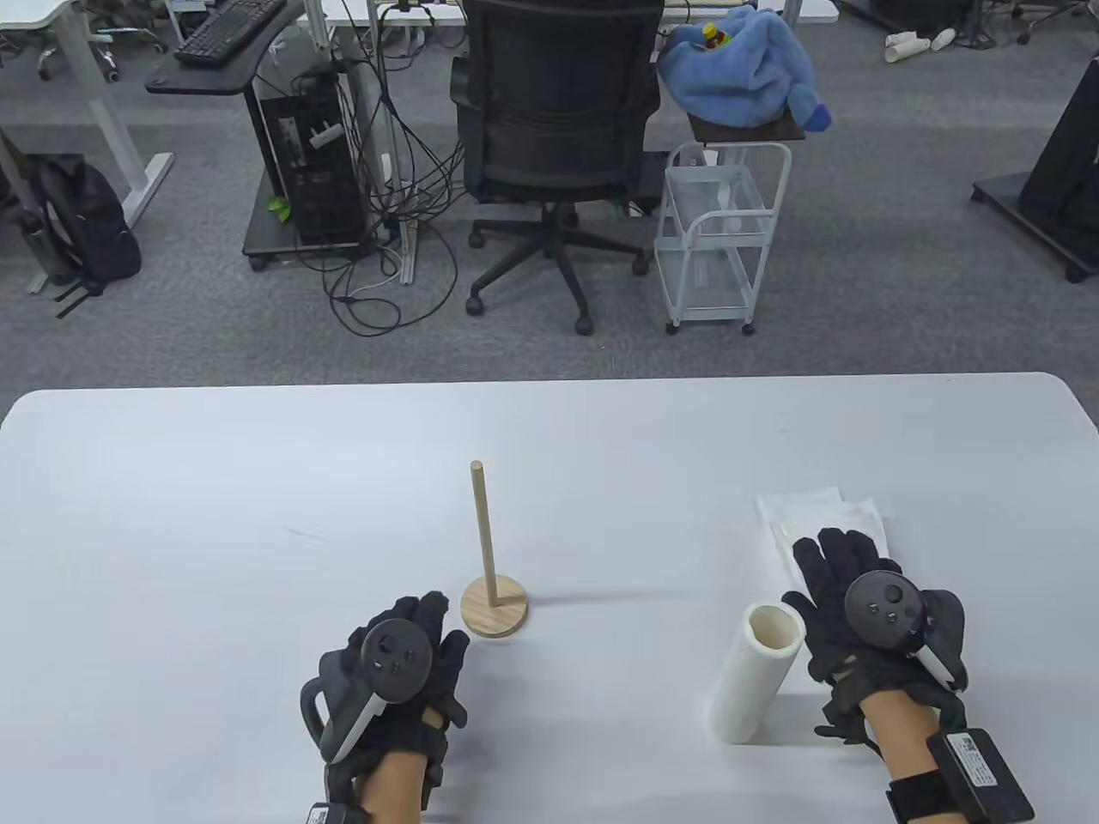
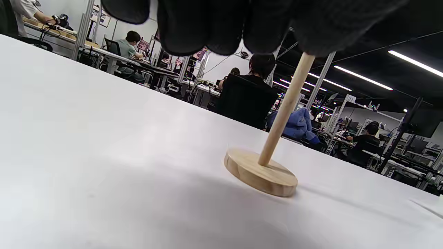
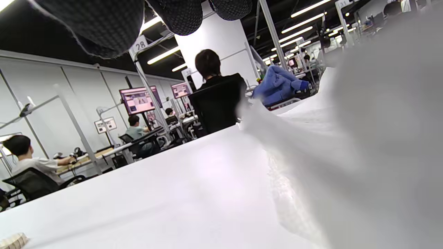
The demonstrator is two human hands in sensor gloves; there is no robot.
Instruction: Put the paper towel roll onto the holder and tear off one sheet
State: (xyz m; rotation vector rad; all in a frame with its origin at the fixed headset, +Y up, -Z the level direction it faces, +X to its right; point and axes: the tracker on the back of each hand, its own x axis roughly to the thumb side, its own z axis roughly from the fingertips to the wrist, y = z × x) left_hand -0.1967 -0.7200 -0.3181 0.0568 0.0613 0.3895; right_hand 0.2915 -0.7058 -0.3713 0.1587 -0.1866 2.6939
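Observation:
The wooden holder point(image 1: 494, 608) stands mid-table, a round base with a bare upright rod point(image 1: 483, 532). The white paper towel roll point(image 1: 755, 674) stands on end to its right, apart from the holder. My left hand point(image 1: 434, 622) lies just left of the base with relaxed fingers and holds nothing. In the left wrist view its fingertips point(image 2: 204, 31) hang in front of the holder point(image 2: 261, 173). My right hand point(image 1: 837, 562) rests flat on loose white paper sheets point(image 1: 824, 511), just right of the roll. These sheets point(image 3: 346, 138) fill the right of the right wrist view, blurred.
The white table point(image 1: 258, 515) ends at a far edge, with grey carpet behind it. A black office chair point(image 1: 554, 129), a white wire cart point(image 1: 721, 240) and a blue cloth point(image 1: 747, 64) stand beyond the table. People sit at desks in the background.

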